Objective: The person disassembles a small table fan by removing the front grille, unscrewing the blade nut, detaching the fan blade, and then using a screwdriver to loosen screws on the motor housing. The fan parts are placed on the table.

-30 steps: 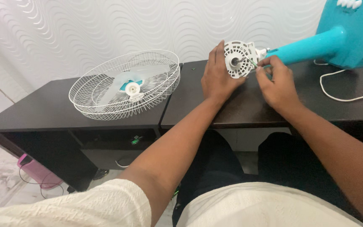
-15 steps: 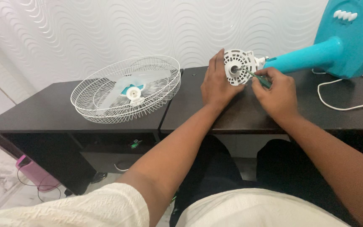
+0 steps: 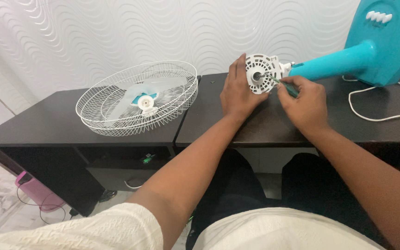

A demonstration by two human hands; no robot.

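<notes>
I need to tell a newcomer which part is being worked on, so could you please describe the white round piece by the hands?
On the dark table, follow the teal fan stand leftward to its end. There sits the white motor housing, a perforated disc with a central shaft, between both hands.

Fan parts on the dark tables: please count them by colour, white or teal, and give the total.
White: 3, wire guard, round motor cover, cord.
Teal: 2, fan stand, screwdriver.
Total: 5.
</notes>
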